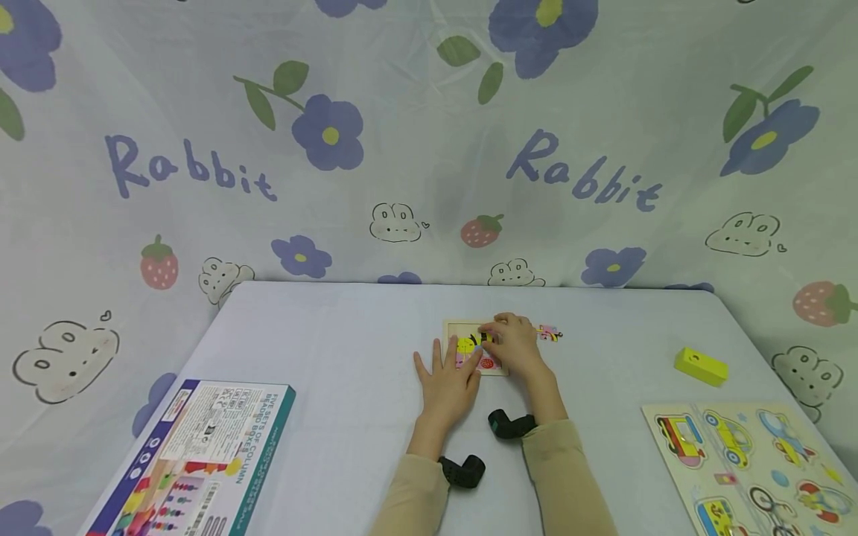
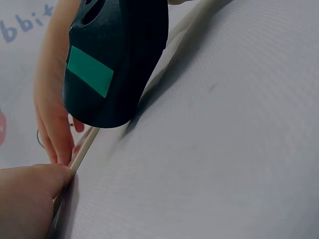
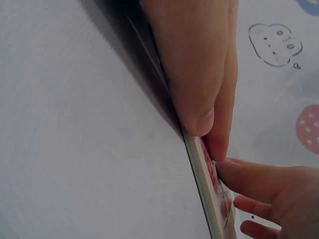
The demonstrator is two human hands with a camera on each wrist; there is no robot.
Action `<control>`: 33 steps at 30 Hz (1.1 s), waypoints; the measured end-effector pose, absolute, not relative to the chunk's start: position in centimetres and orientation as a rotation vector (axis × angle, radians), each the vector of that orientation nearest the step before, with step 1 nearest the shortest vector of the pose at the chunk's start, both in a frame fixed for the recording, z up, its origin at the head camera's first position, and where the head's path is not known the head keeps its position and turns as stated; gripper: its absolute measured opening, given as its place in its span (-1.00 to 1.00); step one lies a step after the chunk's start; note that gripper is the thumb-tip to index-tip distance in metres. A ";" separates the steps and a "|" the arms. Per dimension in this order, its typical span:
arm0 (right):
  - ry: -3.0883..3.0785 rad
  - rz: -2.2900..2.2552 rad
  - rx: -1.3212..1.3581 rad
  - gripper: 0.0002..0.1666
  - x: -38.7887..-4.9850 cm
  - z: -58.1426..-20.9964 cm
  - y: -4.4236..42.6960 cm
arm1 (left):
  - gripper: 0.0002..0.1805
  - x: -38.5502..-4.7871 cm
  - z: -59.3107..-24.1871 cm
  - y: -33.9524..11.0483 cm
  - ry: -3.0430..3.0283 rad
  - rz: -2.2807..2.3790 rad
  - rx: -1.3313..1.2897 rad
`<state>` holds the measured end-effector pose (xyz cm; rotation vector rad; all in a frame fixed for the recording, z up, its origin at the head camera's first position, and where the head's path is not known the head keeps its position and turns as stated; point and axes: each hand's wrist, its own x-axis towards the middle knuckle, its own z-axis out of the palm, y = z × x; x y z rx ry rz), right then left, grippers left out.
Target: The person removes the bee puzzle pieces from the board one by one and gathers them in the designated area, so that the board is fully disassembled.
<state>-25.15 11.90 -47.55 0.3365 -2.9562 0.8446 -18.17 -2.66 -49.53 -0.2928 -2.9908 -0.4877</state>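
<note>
A small square wooden puzzle board (image 1: 476,327) lies on the table, with a yellow, black and pink picture in its frame. My left hand (image 1: 447,388) rests over its lower left part, fingers spread, thumb on the picture. From the right, my right hand (image 1: 519,347) pinches a black-and-yellow piece (image 1: 487,337) at the board's upper right between thumb and finger. The right wrist view has the right hand (image 3: 192,64) at the board's edge (image 3: 202,181), close to the left fingers. Just right of the board, a pink, yellow and black piece (image 1: 551,333) lies partly behind the right hand.
A boxed toy set (image 1: 221,424) lies at the left front. On the right are a yellow block (image 1: 701,366) and a larger vehicle puzzle board (image 1: 737,476). Behind the white table (image 1: 335,327) hangs a printed cloth (image 1: 429,149). Black cameras sit on both wrists.
</note>
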 end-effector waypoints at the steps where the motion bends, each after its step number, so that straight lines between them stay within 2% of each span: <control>1: -2.965 0.841 0.332 -0.67 -25.1 -47.6 11.9 | -0.56 -18.1 -49.5 -2.7 -2.990 -0.487 -0.294; 24: -2.974 0.896 0.314 -0.72 -25.3 -47.7 11.8 | -0.56 -18.2 -49.8 -2.6 -2.989 -0.475 -0.290; 33: -2.893 0.935 0.273 -0.84 -25.3 -47.4 11.7 | -0.57 -18.1 -49.8 -2.6 -2.976 -0.492 -0.292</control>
